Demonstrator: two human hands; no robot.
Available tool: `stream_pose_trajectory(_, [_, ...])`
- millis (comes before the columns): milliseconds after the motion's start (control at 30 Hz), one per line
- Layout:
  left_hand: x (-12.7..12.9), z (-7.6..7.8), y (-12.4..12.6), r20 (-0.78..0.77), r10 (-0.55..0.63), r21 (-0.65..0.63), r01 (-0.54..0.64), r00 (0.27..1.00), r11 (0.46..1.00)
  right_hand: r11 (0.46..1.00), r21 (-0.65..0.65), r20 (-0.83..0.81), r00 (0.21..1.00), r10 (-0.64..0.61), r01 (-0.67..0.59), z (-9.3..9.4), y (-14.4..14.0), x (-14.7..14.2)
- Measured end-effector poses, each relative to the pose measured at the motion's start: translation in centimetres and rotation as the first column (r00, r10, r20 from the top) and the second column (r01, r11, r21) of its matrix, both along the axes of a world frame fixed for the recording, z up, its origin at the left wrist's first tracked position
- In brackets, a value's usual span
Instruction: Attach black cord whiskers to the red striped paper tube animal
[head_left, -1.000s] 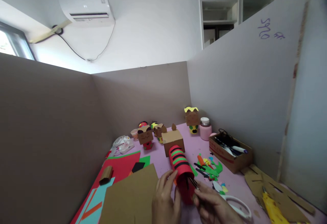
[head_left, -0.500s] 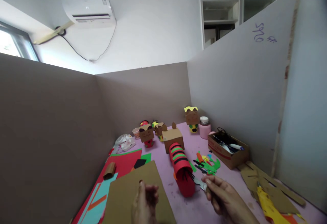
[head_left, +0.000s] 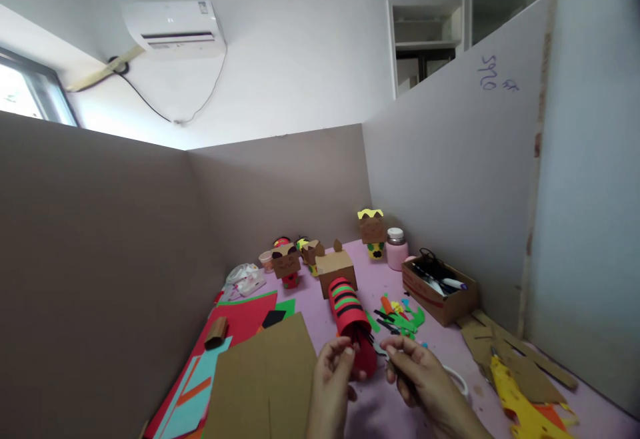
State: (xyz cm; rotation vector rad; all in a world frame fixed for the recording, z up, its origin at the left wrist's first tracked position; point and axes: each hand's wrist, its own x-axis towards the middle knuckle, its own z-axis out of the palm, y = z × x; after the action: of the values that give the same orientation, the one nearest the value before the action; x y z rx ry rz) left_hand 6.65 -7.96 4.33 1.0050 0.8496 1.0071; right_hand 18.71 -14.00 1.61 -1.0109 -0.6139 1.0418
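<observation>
Head view: striped red paper tube (head_left: 353, 322) lies mid-desk (head_left: 450, 352); left hand (head_left: 334, 375) fingers pinched at its open end, right hand (head_left: 417, 372) closed on a small metal tool (head_left: 383, 352). Trimming/attaching stage judged; steady alignment needed next.

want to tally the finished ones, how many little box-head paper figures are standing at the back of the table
3 clearly: one with a yellow top beside the pink jar, one on a red base, one just behind the plain brown box. More may be hidden behind them.

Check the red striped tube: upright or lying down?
Lying down: the red striped tube rests on its side on the pink table, open end toward the hands.
</observation>
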Motion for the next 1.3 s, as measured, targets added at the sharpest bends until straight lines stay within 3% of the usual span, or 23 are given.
stream_pose_trajectory(133, [1.5,0.6,0.4,0.071,0.024,-0.02,-0.023,0.997,1.0,0.999,-0.001,0.03,0.999,0.04,-0.04,-0.4,-0.1,0.0])
stream_pose_trajectory(333, [0.5,1.1,0.7,0.143,0.082,-0.056,-0.075,0.986,0.996,0.998,-0.012,0.07,0.996,0.057,-0.056,-0.9,0.1,0.5])
stream_pose_trajectory(567, [0.2,-1.0,0.7,0.105,0.153,-0.109,-0.142,0.983,0.984,0.999,-0.032,0.172,0.985,0.009,-0.003,0.1,1.1,0.2])
stream_pose_trajectory(800, [1.9,-2.2,0.4,0.087,0.096,-0.095,-0.088,0.992,0.992,0.991,-0.019,0.377,0.919,-0.118,0.135,1.4,1.4,0.2])
stream_pose_trajectory(933, [2.1,-2.4,0.5,0.088,0.087,-0.096,-0.079,0.992,0.992,0.99,-0.021,0.431,0.895,-0.116,0.139,1.4,1.7,0.3])
stream_pose_trajectory(1300, [3.0,0.2,1.0,0.154,0.069,-0.07,-0.059,0.986,0.996,0.998,-0.019,0.4,0.915,-0.055,0.068,1.4,2.4,-0.1])
